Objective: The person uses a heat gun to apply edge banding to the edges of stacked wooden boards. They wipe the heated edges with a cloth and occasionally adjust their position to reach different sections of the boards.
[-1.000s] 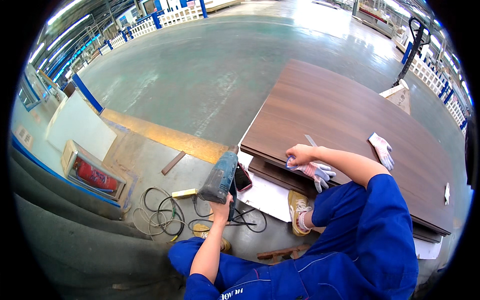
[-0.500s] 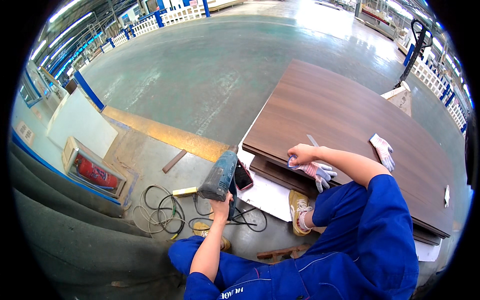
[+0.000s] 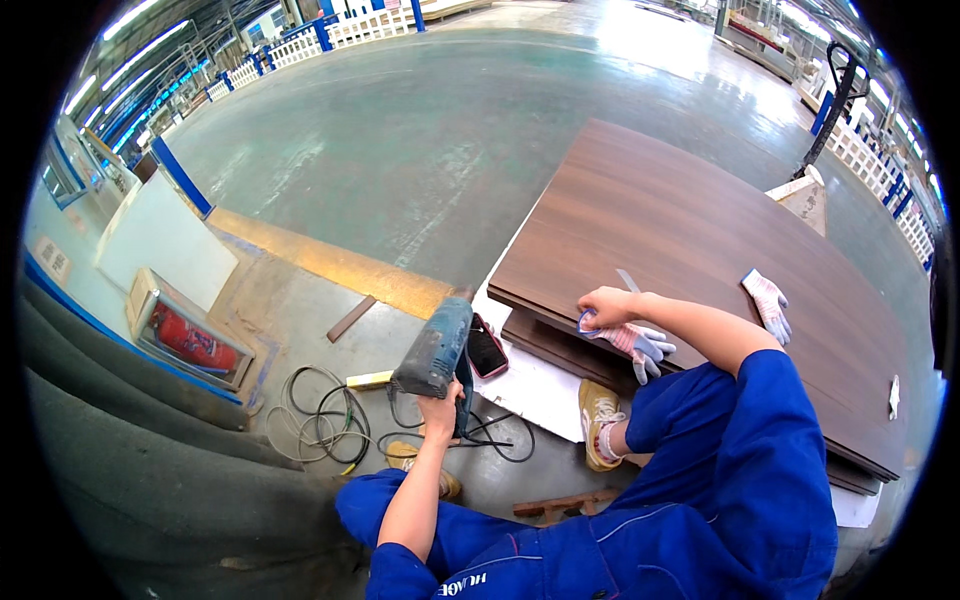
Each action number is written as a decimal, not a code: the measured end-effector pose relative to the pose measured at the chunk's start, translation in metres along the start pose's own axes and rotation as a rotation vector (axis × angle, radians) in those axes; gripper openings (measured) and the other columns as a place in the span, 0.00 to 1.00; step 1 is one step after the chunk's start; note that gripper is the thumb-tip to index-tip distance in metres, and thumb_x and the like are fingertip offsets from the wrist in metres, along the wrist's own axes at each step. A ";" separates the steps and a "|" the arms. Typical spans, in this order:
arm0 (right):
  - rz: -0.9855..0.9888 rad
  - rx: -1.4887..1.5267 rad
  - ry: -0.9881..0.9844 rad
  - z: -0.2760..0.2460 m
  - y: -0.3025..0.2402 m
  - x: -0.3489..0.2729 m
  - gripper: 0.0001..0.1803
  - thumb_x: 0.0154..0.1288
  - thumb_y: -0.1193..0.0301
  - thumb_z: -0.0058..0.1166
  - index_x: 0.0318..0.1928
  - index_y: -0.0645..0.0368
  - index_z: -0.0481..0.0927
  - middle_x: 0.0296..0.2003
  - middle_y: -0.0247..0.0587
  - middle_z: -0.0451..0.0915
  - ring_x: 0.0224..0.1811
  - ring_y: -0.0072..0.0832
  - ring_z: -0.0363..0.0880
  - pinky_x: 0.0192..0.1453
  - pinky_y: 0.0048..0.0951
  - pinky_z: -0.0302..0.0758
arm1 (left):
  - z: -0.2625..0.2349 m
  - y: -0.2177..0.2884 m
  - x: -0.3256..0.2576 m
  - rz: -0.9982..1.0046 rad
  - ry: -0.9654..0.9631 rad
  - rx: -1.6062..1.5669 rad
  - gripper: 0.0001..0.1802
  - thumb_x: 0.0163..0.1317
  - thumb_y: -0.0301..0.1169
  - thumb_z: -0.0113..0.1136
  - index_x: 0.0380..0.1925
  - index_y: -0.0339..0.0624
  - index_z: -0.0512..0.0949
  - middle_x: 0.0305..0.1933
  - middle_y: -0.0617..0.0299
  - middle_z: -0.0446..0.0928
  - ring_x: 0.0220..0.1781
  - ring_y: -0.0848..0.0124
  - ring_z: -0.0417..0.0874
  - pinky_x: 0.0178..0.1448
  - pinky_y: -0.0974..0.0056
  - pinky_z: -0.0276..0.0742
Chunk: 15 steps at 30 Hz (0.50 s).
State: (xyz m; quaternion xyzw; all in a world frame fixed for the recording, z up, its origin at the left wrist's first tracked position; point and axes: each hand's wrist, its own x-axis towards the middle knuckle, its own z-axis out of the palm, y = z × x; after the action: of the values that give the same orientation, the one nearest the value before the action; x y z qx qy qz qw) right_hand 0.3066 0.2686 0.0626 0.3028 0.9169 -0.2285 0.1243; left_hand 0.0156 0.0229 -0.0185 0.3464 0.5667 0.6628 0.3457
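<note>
My left hand (image 3: pixel 439 410) is closed around the handle of a blue and black corded power tool (image 3: pixel 436 348), whose dark nozzle points away from me. Just right of the tool, a phone in a red case (image 3: pixel 487 350) lies on white sheeting. At the near left edge of a stack of brown wood-grain panels (image 3: pixel 690 235), my right hand (image 3: pixel 605 305) is closed at the blue cuff of a striped work glove (image 3: pixel 645 348), which hangs over the edge. Behind that wrist a thin flat strip (image 3: pixel 627 281) shows, partly hidden. A second work glove (image 3: pixel 768 303) lies on the top panel.
Coiled cables (image 3: pixel 325 420) and a yellow block (image 3: pixel 370 380) lie at the left. A brown strip (image 3: pixel 351 318) is on the floor by a yellow line. Nearby are a boxed red fire extinguisher (image 3: pixel 190 340) and dark draped fabric (image 3: pixel 170 470). A pallet jack handle (image 3: pixel 832 120) stands behind the panels.
The tool in my left hand has shifted slightly left, and more of the phone's dark screen shows beside it. My right hand and the gloves stay in place.
</note>
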 end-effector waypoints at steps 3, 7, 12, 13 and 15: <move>-0.001 0.008 0.017 0.001 0.000 0.000 0.22 0.53 0.56 0.58 0.41 0.60 0.79 0.36 0.54 0.81 0.41 0.49 0.80 0.47 0.42 0.75 | 0.008 -0.008 -0.012 -0.039 -0.069 0.046 0.07 0.49 0.18 0.55 0.31 0.35 0.74 0.27 0.62 0.74 0.25 0.72 0.76 0.31 0.68 0.73; 0.003 0.018 0.016 0.001 0.002 0.000 0.22 0.53 0.56 0.58 0.42 0.60 0.79 0.36 0.54 0.81 0.42 0.49 0.80 0.47 0.42 0.75 | 0.021 -0.013 -0.021 -0.041 -0.131 0.077 0.07 0.48 0.19 0.57 0.29 0.36 0.73 0.27 0.63 0.74 0.26 0.72 0.76 0.31 0.68 0.73; -0.005 0.003 0.021 0.002 -0.001 0.001 0.21 0.54 0.55 0.56 0.40 0.60 0.78 0.34 0.54 0.81 0.41 0.49 0.79 0.46 0.43 0.74 | 0.009 0.000 0.000 -0.009 0.013 -0.036 0.04 0.47 0.21 0.54 0.25 0.36 0.74 0.24 0.63 0.74 0.24 0.73 0.74 0.31 0.69 0.70; 0.002 0.001 0.016 0.001 -0.002 0.001 0.21 0.54 0.56 0.57 0.41 0.60 0.79 0.35 0.53 0.81 0.41 0.49 0.79 0.46 0.42 0.75 | 0.004 0.000 0.004 -0.014 0.043 -0.092 0.04 0.47 0.21 0.54 0.26 0.35 0.74 0.24 0.62 0.74 0.24 0.73 0.74 0.30 0.69 0.69; 0.000 -0.007 0.011 0.001 -0.002 0.001 0.22 0.53 0.56 0.57 0.41 0.60 0.79 0.36 0.53 0.81 0.42 0.49 0.80 0.47 0.42 0.75 | -0.001 0.002 0.003 -0.004 0.031 -0.025 0.06 0.47 0.20 0.54 0.28 0.35 0.74 0.24 0.62 0.74 0.24 0.73 0.75 0.30 0.69 0.71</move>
State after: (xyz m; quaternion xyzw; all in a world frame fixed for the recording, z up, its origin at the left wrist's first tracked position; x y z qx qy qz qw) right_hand 0.3045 0.2679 0.0622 0.3034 0.9184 -0.2235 0.1204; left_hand 0.0135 0.0247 -0.0159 0.3306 0.5644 0.6743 0.3427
